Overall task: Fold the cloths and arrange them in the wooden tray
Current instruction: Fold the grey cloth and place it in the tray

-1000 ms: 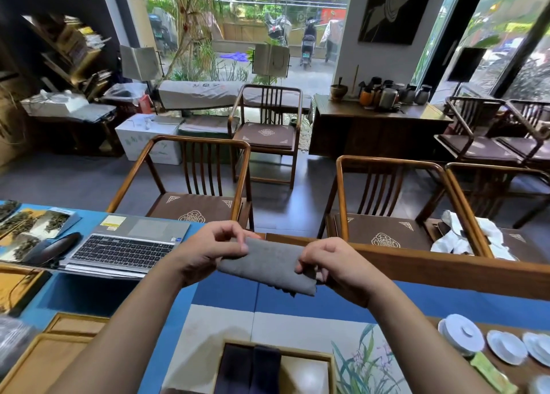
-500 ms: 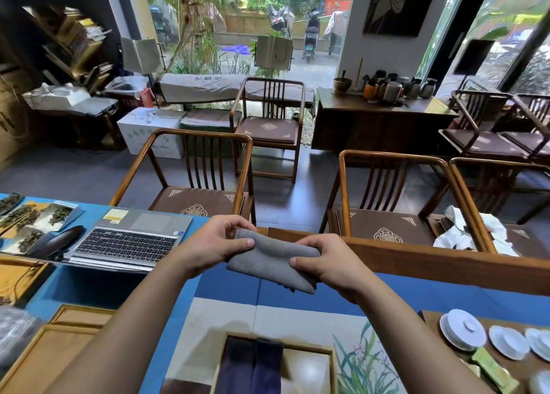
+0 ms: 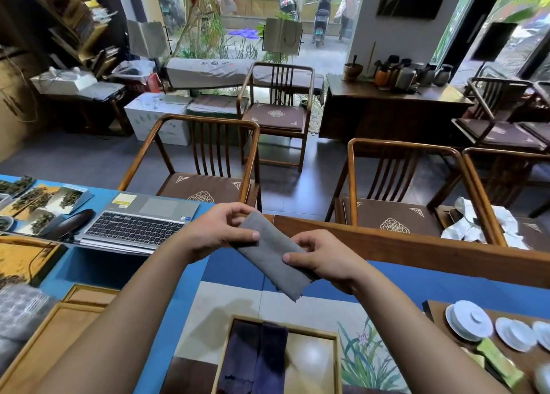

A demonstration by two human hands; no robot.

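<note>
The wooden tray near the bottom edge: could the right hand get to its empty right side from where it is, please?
Probably yes: the right hand holds the grey cloth above the wooden tray, with nothing between them.

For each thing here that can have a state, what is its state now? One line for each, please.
Grey cloth: folded into a strip, held above the table.
Left hand: pinches the cloth's far end.
Right hand: pinches its near end.
Wooden tray: holds two dark folded cloths side by side.
Laptop: open.
White lidded bowl: lid on.
</note>
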